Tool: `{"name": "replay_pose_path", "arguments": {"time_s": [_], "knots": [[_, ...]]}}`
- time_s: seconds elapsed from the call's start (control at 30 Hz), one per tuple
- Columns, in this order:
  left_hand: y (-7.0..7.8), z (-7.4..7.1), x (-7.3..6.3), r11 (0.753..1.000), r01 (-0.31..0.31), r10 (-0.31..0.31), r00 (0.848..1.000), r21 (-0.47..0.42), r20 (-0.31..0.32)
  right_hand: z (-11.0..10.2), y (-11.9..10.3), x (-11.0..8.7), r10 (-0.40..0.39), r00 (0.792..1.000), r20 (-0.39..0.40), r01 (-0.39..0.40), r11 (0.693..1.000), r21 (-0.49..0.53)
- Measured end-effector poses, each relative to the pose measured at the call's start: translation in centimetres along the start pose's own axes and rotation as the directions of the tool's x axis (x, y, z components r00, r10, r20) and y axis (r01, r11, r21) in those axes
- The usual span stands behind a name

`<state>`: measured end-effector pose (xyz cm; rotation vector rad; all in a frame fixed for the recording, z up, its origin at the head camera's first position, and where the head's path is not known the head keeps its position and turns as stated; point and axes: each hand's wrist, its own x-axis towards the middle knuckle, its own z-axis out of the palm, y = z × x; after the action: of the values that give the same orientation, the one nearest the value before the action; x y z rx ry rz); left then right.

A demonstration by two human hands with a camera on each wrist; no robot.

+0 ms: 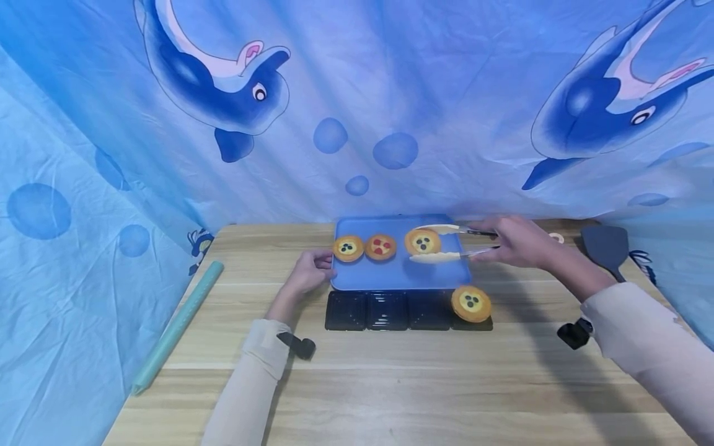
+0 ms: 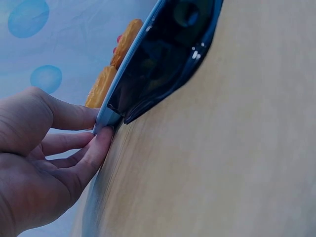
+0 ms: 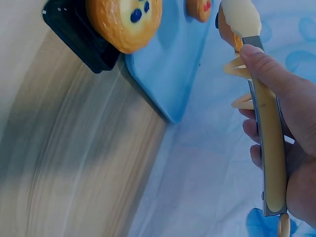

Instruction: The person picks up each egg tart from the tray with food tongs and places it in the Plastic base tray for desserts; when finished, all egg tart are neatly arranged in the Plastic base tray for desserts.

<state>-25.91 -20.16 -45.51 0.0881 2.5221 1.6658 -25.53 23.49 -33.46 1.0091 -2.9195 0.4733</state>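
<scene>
My right hand (image 1: 515,240) grips a pair of tongs (image 3: 269,143) with cream tips. Between those tips is a blueberry-topped egg tart (image 1: 422,241), apparently lifted above the blue tray (image 1: 368,279). At the tray's left edge, my left hand (image 2: 44,158) pinches the rim between thumb and fingers. Two tarts lie on the tray: one with blueberries (image 1: 348,248) at the far left, one with red fruit (image 1: 380,247) beside it. In front of the tray stands a black box with several compartments (image 1: 387,311). Another blueberry tart (image 1: 471,303) rests in its rightmost compartment, tilted.
A green rolled-up cylinder (image 1: 178,328) lies along the left side of the wooden table (image 1: 379,384). At the right back, beyond my right forearm, is a dark grey spatula (image 1: 605,244). A blue dolphin-print curtain (image 1: 357,93) hangs behind the table.
</scene>
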Motion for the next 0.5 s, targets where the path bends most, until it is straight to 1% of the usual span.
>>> {"name": "replay_pose_path", "arguments": {"time_s": [0.07,0.13,0.3,0.37,0.5], "knots": [[0.0,0.0,0.0,1.000,0.003,-0.003,1.000,0.004,-0.001,-0.2,-0.5,-0.8,0.001,1.000,0.014,-0.001,1.000,-0.008],[0.0,0.0,-0.1,1.000,0.002,-0.002,1.000,0.014,-0.002,-0.2,-0.9,-1.5,0.012,1.000,0.029,-0.012,1.000,0.005],[0.0,0.1,0.0,1.000,0.007,-0.006,1.000,0.027,-0.005,0.1,-1.4,-3.2,-0.025,1.000,0.011,0.025,0.999,0.028],[0.0,0.1,0.0,1.000,0.004,-0.004,1.000,0.030,-0.006,0.3,-1.5,-3.9,-0.039,0.999,0.004,0.039,0.999,0.018],[0.0,0.1,0.0,1.000,0.001,-0.001,1.000,0.018,-0.004,0.5,-1.8,-5.0,-0.039,0.999,-0.005,0.040,0.999,0.026]]}}
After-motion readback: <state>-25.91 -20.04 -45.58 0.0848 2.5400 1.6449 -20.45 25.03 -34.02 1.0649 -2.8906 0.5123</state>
